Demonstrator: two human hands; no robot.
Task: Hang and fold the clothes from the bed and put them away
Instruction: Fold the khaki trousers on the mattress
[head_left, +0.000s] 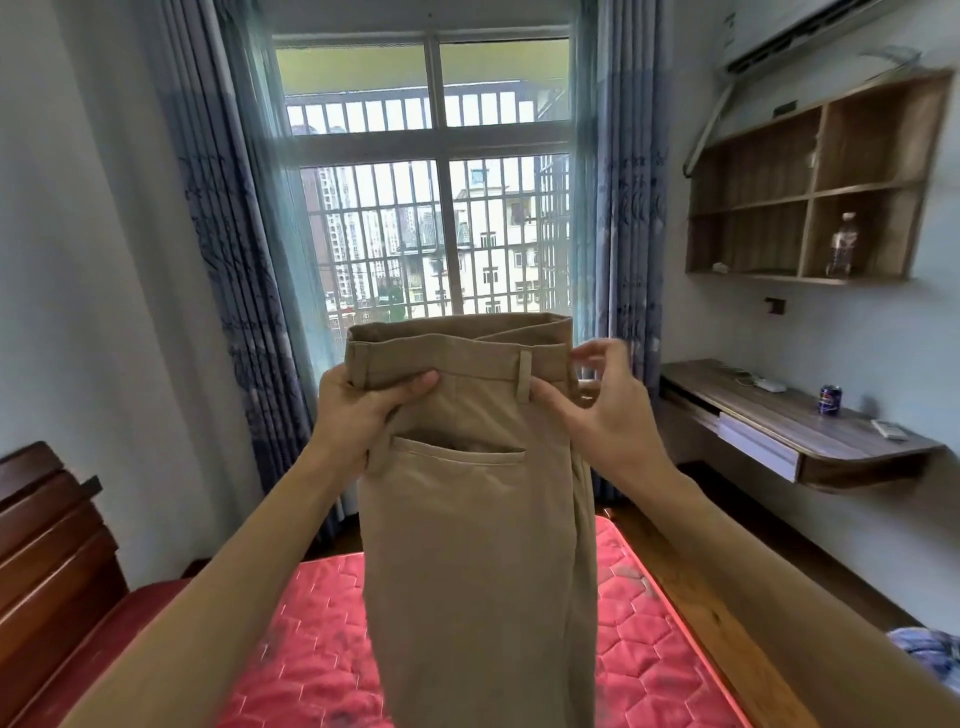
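Fingers (415, 385) of left hand (363, 410) clamp trousers (478, 545) above the bed (311, 623); right hand (608, 410) grip unclear. Looks like folding: next, probably align the legs.

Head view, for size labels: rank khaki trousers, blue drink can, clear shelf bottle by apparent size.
1. Khaki fabric trousers, largest, though nearest the camera.
2. Clear plastic bottle.
3. Blue metal drink can, smallest.

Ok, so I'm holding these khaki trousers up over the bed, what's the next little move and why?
Probably firm up the right hand on the waistband's right end. The left hand already grips the left end of the trousers, but the right's thumb and fingertips only seem to touch the fabric, and the legs hang over the mattress.
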